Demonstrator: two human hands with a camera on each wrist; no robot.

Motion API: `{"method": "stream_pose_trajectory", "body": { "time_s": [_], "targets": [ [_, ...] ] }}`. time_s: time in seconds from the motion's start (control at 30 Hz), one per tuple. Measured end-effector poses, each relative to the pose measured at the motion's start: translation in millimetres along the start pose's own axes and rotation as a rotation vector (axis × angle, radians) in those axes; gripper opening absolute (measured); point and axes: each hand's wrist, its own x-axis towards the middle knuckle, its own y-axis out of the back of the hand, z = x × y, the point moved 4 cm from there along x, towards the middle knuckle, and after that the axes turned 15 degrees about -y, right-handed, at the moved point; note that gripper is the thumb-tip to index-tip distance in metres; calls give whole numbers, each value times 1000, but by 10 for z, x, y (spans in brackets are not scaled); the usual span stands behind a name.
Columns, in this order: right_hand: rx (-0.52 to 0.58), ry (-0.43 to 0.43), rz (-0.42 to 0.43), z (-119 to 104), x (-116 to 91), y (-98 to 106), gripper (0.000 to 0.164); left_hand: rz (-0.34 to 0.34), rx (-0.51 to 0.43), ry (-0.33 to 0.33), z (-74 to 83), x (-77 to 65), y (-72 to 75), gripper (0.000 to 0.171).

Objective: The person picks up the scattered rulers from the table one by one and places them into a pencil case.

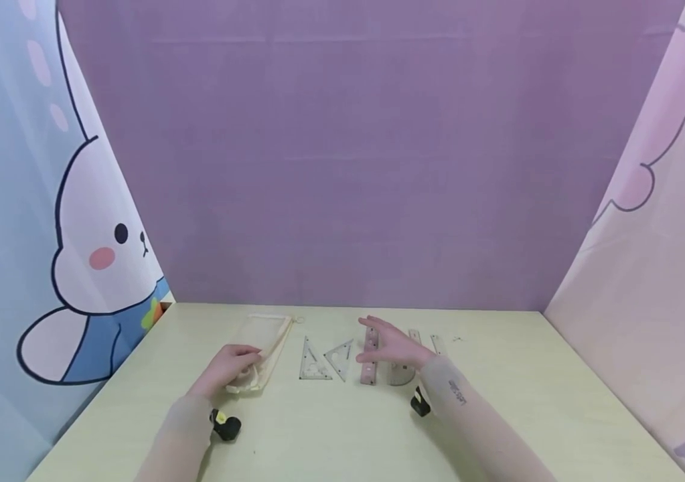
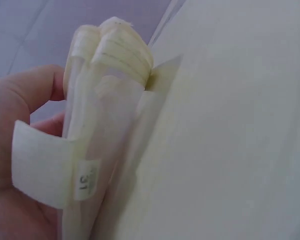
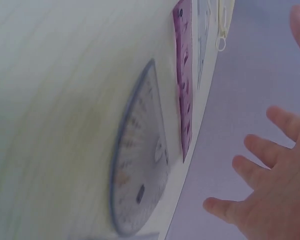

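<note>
Bearing pink ruler (image 3: pixel 185 70): table (image 1: pixel 330 428) (purple backdrop (image 1: pixel 342 154))

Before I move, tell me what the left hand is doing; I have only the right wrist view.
Observer: The left hand grips a pale pouch, as the head view shows.
Operator: Read me any number on the pouch.
Observer: In the left wrist view, a small label on it shows 31.
Operator: Now say what lies between the pouch and the pink ruler.
Observer: Two clear triangles, side by side on the table in the head view.
</note>
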Motion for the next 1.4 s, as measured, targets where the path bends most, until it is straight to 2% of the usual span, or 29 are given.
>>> {"method": "stream_pose_trajectory", "body": {
  "time_s": [0.27,0.5,0.9,1.1,1.4],
  "targets": [
    [20,32,-50,-115,111,-119,83,50,-22,6,13,-72,15,35],
    [-47,16,-36,-209,231,-203,85,84,-44,6,15,-83,12,35],
    [-203,12,-103,-413,404,-386,98,117,-61,36,-6,-109,4,35],
    [-248,16,-84,-494,491,-473,88,124,-62,56,-25,-104,-23,34],
    [-242,-1,-119,-545,581,-607,81,129,-77,49,-20,-121,-39,34]
  ]
}}
